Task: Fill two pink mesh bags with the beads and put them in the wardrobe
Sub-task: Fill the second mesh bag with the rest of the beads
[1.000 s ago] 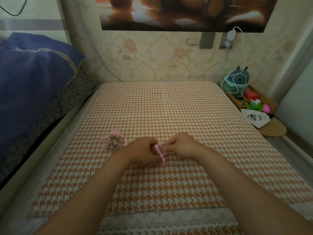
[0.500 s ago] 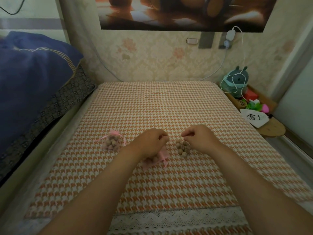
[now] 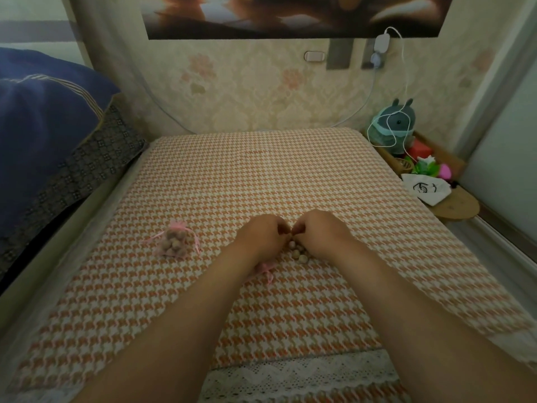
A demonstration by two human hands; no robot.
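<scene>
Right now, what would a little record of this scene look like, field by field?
Surface: orange-and-white houndstooth bed cover
Filled bag: pink mesh bag full of brown beads, top gathered, lying apart to the left of both hands
Other bag: second pink mesh bag, mostly hidden under the left wrist
Loose pile: small pale round beads, between the wrists
Left hand: fingers curled, tips near the other hand's
Right hand: fingers curled; anything pinched is too small to see
Bedside: grey plush toy

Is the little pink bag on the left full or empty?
Full. The bag bulges with beads showing through its mesh.
</scene>
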